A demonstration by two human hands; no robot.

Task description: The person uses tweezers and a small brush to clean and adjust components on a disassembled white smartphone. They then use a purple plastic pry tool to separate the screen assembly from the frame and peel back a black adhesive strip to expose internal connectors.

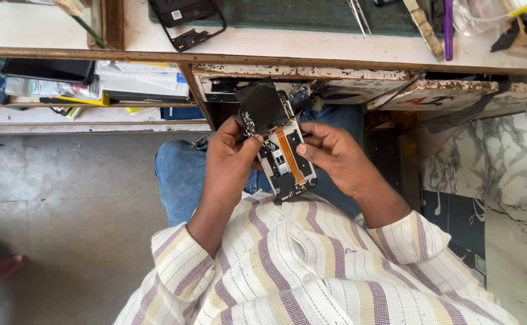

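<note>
I hold an opened phone (284,157) above my lap, its back off and its circuit boards and an orange flex strip showing. My left hand (230,153) grips its left edge, thumb near a black square part (262,106) that stands up from the phone's top end. My right hand (333,153) holds the right edge, fingertips pressed on the board beside the orange strip. Both arms wear striped sleeves.
A worn wooden workbench edge (311,60) runs across the top, carrying a black phone frame (186,19), tweezers (358,15) and a purple tool (448,27). A shelf (83,90) with boxes and papers is at left. Grey floor lies left, marble tiles right.
</note>
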